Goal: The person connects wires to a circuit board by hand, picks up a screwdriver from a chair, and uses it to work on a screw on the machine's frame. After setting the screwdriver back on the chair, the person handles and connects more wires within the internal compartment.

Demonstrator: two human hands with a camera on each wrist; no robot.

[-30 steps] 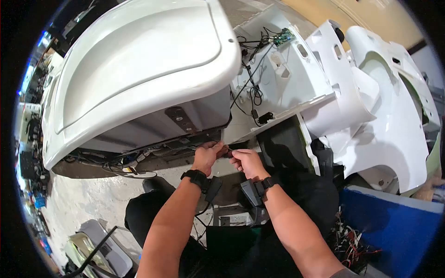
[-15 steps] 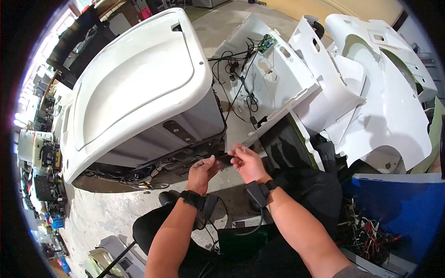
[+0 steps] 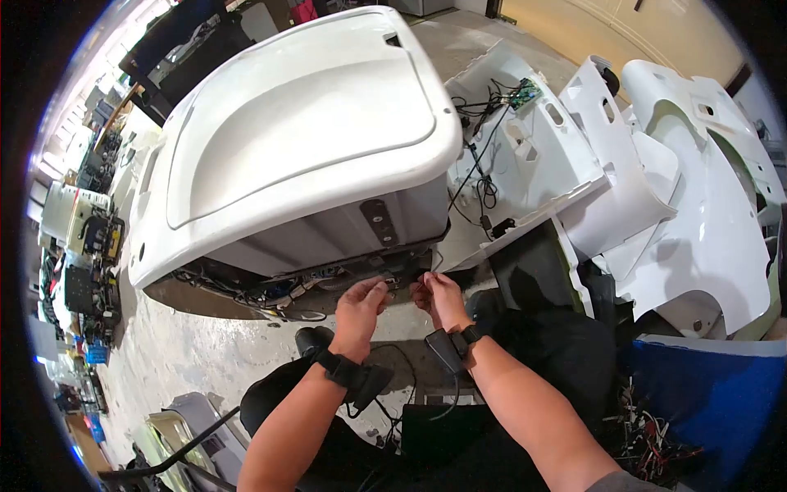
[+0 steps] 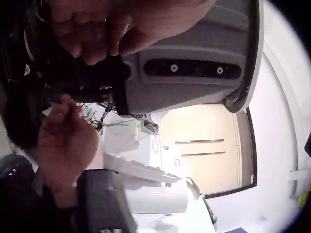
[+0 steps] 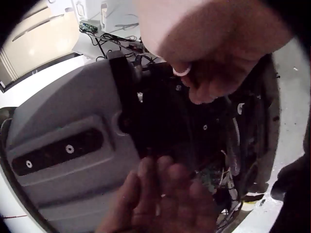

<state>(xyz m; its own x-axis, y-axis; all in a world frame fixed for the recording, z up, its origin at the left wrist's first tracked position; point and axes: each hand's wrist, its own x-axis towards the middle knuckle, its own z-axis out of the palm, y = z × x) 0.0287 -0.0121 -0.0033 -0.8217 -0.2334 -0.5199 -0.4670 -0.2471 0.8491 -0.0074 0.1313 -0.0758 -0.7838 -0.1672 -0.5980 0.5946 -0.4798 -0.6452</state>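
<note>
My left hand (image 3: pixel 361 312) hovers in front of the machine's dark underside, fingers loosely bent. The right wrist view shows that left hand (image 5: pixel 165 199) palm up, its fingers relaxed and slightly apart. Close beside it, my right hand (image 3: pixel 444 302) has curled fingers with the thumb against them. A small thin piece appears pinched at its fingertips, mostly hidden and too small to name. Above both hands stands a large machine body with a white lid (image 3: pixel 311 123) and a grey side (image 3: pixel 320 234). A black plate (image 5: pixel 58 150) with two screws sits on that side.
To the right lies an open white housing (image 3: pixel 533 156) with black cables and a green circuit board (image 3: pixel 525 94). Further right are white shell panels (image 3: pixel 697 213) and a blue bin (image 3: pixel 697 402) near tangled wires (image 3: pixel 648 439). Loose wires (image 3: pixel 270 299) hang under the machine.
One second ago the hands met at the fingertips; now they are apart. Both have shifted left along the machine's lower edge, and the head view has turned.
</note>
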